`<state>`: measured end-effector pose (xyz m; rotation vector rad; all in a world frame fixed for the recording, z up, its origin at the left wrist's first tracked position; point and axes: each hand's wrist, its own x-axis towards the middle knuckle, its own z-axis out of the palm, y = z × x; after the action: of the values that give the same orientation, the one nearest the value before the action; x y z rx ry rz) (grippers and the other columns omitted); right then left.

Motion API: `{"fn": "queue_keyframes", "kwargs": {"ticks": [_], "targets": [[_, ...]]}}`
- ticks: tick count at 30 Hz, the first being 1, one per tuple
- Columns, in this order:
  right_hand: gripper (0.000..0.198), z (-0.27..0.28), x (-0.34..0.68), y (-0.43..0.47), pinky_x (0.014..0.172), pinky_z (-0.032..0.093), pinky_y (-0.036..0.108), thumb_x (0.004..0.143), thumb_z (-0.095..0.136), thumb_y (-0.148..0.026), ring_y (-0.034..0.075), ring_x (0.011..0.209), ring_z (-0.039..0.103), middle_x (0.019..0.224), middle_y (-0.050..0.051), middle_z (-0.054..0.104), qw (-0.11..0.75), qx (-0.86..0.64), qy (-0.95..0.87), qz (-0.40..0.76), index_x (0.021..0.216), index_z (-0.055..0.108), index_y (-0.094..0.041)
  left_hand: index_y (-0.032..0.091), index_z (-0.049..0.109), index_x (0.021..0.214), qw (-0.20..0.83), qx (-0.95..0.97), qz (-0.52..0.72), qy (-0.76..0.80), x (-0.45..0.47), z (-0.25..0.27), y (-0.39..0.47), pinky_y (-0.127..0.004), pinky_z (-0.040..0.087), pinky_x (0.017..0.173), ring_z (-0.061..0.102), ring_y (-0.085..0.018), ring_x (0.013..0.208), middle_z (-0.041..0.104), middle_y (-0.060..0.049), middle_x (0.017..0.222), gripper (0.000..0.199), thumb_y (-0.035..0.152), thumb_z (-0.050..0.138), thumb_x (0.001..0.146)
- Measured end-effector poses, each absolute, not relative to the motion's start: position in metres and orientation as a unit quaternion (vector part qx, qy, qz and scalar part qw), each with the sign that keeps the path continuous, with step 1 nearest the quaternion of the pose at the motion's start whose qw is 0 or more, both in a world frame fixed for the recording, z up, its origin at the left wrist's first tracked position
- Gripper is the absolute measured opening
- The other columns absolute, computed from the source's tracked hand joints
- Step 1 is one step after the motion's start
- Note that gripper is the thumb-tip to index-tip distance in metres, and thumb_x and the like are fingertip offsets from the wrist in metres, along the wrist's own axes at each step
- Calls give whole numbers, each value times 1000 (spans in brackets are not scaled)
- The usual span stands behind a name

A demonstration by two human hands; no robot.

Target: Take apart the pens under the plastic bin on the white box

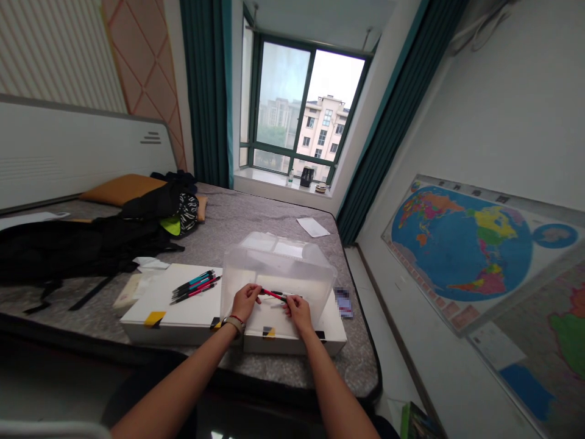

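A red and black pen (274, 296) is held level between my two hands. My left hand (245, 301) pinches its left end, and my right hand (299, 312) has its fingers closed at the right end. Just behind my hands stands a translucent plastic box (278, 262) with its open side towards me. Inside it or behind the pen lie a few dark and pale slim items, too small to make out. To the left, several pens (196, 286) in teal, red and black lie side by side on a white box (159, 308).
A phone-like item (343, 303) lies right of the plastic box, and a sheet of paper (313, 227) behind it. Black clothing or a bag (73, 244) and an orange cushion (121, 189) occupy the bed's left. A map (466, 244) leans along the right wall.
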<state>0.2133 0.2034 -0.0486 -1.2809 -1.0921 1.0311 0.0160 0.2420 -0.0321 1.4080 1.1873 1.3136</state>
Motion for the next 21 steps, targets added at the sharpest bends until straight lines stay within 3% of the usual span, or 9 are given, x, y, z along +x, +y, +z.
{"fn": "queue_keyframes", "kwargs": {"ticks": [13, 21], "targets": [[37, -48, 213, 206, 42, 36, 20, 73, 58, -53, 10, 42, 50, 56, 0, 63, 567, -525, -436, 461, 78, 58, -16, 13, 61, 108, 483, 576, 500, 429, 16, -24, 237, -28, 49, 63, 60, -13, 56, 72, -9, 86, 51, 54, 51, 81], [36, -47, 214, 207, 42, 36, 20, 73, 59, -52, 10, 43, 50, 57, 1, 64, 571, -518, -429, 471, 79, 58, -16, 14, 64, 102, 490, 581, 498, 417, 15, -24, 239, -28, 50, 62, 61, -15, 59, 72, -10, 84, 50, 56, 51, 79]]}}
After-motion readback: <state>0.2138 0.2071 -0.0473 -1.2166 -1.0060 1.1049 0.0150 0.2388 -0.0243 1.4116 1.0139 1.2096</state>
